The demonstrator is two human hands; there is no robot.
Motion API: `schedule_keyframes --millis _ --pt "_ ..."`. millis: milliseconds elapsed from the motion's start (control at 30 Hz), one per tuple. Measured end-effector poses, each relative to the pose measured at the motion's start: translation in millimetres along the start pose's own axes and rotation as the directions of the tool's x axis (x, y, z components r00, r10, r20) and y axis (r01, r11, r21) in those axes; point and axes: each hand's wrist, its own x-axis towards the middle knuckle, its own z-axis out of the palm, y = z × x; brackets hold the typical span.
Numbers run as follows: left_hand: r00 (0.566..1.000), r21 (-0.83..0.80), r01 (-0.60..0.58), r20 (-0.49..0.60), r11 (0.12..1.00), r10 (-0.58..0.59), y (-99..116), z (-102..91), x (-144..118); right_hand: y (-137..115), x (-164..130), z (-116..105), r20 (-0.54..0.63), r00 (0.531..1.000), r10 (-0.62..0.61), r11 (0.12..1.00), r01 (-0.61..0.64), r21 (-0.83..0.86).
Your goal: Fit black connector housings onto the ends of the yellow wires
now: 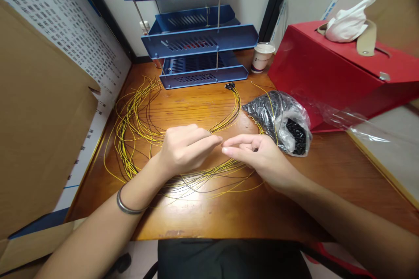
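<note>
Over the middle of the wooden table, my left hand (186, 146) is closed, back of the hand up, fingertips pointing right. Facing it, my right hand (257, 152) pinches with thumb and index finger, their tips almost meeting the left fingertips. Whatever sits in either pinch is too small or hidden to make out. A large loose coil of thin yellow and black wires (126, 152) runs beneath and around both hands. Behind them, a bundle of the wires ends in small black connectors (230, 85). Right of my right hand lies a clear plastic bag (262, 108) filled with small black parts.
A blue tiered file tray (199, 41) stands at the back, with a paper cup (262, 58) beside it. On the right is a red box (310, 65) with a tissue on top. Cardboard (39, 108) rises along the left side of the wooden table (222, 222).
</note>
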Motion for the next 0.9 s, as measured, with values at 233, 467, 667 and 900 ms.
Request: schedule_keyframes --millis 233,467,667,900 --pt "1.0 0.027 -0.016 -0.002 1.0 0.016 1.6 0.0 2.9 7.4 2.8 -0.2 0.052 0.999 0.0 0.989 -0.008 0.15" --pt "1.0 0.034 -0.009 0.001 0.999 0.009 0.8 -0.3 0.8 11.7 5.3 -2.2 -0.032 0.999 -0.016 0.977 0.022 0.211" --pt "1.0 0.024 -0.003 0.002 1.0 0.003 -0.2 -0.4 -1.7 11.9 4.9 -3.7 -0.07 0.998 0.002 0.982 0.011 0.188" --pt "1.0 0.02 -0.019 -0.005 1.0 0.019 0.4 -1.1 1.6 5.7 1.6 -2.7 0.186 0.982 0.025 0.99 -0.049 0.129"
